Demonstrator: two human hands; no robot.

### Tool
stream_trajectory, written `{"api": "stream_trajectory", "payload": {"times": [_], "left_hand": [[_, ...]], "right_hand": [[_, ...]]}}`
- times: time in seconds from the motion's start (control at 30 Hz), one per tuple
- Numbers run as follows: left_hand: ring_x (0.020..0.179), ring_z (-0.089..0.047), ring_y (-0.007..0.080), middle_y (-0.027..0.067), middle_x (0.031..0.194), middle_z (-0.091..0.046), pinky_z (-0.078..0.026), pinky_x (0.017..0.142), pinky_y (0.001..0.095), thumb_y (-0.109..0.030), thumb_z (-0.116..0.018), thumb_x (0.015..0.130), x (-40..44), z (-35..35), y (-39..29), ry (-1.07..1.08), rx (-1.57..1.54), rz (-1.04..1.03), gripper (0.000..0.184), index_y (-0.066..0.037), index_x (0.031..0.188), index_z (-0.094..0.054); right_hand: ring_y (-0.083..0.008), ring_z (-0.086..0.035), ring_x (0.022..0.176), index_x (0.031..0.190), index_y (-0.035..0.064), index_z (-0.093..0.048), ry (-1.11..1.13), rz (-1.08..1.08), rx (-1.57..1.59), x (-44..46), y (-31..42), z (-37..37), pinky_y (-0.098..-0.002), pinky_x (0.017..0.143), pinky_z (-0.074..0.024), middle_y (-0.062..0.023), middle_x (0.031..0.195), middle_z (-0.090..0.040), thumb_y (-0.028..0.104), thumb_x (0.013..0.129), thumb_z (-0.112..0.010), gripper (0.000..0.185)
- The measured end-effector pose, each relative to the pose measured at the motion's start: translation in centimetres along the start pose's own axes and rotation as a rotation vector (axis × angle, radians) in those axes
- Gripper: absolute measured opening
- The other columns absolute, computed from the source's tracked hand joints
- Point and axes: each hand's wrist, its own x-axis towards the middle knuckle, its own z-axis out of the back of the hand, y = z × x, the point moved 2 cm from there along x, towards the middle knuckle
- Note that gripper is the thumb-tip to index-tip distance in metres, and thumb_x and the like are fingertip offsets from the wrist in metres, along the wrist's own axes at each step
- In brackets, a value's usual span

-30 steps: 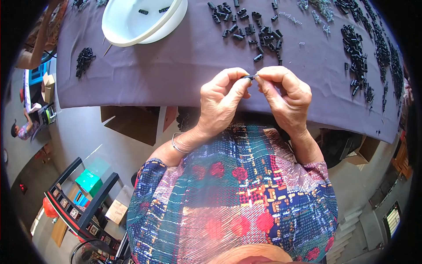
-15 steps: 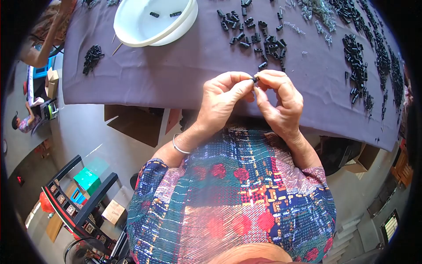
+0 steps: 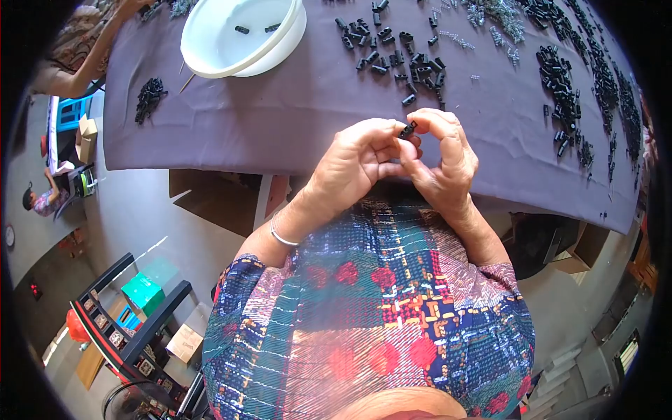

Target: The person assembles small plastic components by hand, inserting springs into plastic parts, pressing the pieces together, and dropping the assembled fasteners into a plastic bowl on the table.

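Observation:
A small black plastic piece, narrow and roughly cylindrical, is held up just beyond the table's front edge. My right hand pinches it between thumb and index finger. On its other side my left hand touches its end with the fingertips, the remaining fingers loosely curled; part of that grip is hidden. Beyond my hands, on the cloth, lie loose black cylindrical pieces. Small metal springs are scattered to their right, with a bigger heap of springs behind.
A white basin with two black pieces inside stands at the back left. Left of it lies a small black pile. Larger black piles cover the right side of the purple tablecloth. Another person's arm reaches in at far left.
The fingers of my left hand have loosened and spread from their tight pinch, baring more of the black piece. It now tilts upward in my right fingers. The view has shifted slightly.

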Motion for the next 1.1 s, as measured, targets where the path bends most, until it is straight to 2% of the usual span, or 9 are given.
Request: {"api": "stream_trajectory", "payload": {"times": [0.23,0.37,0.57,0.67,0.87,1.1], "left_hand": [[0.085,-0.066,0.0124,0.008,0.098,-0.068,-0.056,0.078,0.0284,-0.016,-0.061,0.095,0.0,-0.8,-0.3,-0.109,0.271,-0.038,0.022,0.002,0.108,-0.065],[0.08,-0.065,0.012,0.0082,0.093,-0.068,-0.055,0.074,0.0271,-0.013,-0.062,0.094,0.4,-0.7,-0.1,-0.136,0.307,-0.085,0.019,0.002,0.104,-0.067],[0.076,-0.065,0.0127,0.009,0.089,-0.068,-0.054,0.071,0.0259,-0.012,-0.063,0.093,0.8,-0.5,0.2,-0.132,0.314,-0.148,0.016,0.003,0.099,-0.067],[0.075,-0.065,0.0125,0.0086,0.087,-0.068,-0.054,0.07,0.0259,-0.012,-0.064,0.093,0.9,-0.4,0.0,-0.141,0.327,-0.156,0.016,0.003,0.097,-0.067],[0.076,-0.066,0.0127,0.0078,0.085,-0.069,-0.055,0.072,0.0258,-0.011,-0.066,0.091,0.8,-0.6,-0.1,-0.188,0.409,-0.156,0.015,0.003,0.094,-0.068],[0.078,-0.066,0.0129,0.0078,0.085,-0.069,-0.055,0.072,0.0257,-0.01,-0.068,0.089,0.7,-0.7,-0.2,-0.196,0.482,-0.125,0.014,0.003,0.093,-0.068]], "right_hand": [[-0.0296,-0.065,0.089,0.107,0.0002,-0.062,-0.007,0.022,0.042,-0.3,-0.6,0.0,-0.0366,0.079,-0.0538,-0.0148,0.099,-0.066,-0.005,0.066,-0.072,0.043],[-0.0305,-0.064,0.092,0.109,0.0006,-0.062,-0.021,0.106,0.029,-0.1,-0.7,-0.1,-0.0386,0.082,-0.0529,-0.0143,0.101,-0.066,-0.005,0.064,-0.072,0.047],[-0.0318,-0.063,0.093,0.111,0.0005,-0.061,0.016,0.12,-0.01,0.0,-0.8,-0.1,-0.0393,0.082,-0.0525,-0.0144,0.099,-0.065,-0.002,0.062,-0.074,0.051],[-0.0313,-0.063,0.089,0.111,-0.0004,-0.061,0.012,0.055,-0.113,0.5,0.1,0.2,-0.0387,0.078,-0.0536,-0.0147,0.097,-0.065,0.002,0.062,-0.077,0.052],[-0.0269,-0.064,0.075,0.106,-0.0021,-0.06,0.162,0.105,-0.273,0.3,-0.1,0.5,-0.0356,0.063,-0.0551,-0.0125,0.088,-0.064,0.011,0.063,-0.079,0.049],[-0.0234,-0.06,0.064,0.093,-0.0002,-0.062,0.165,0.167,-0.331,1.1,0.0,0.7,-0.0332,0.054,-0.0512,-0.0078,0.074,-0.058,0.011,0.059,-0.077,0.04]]}}
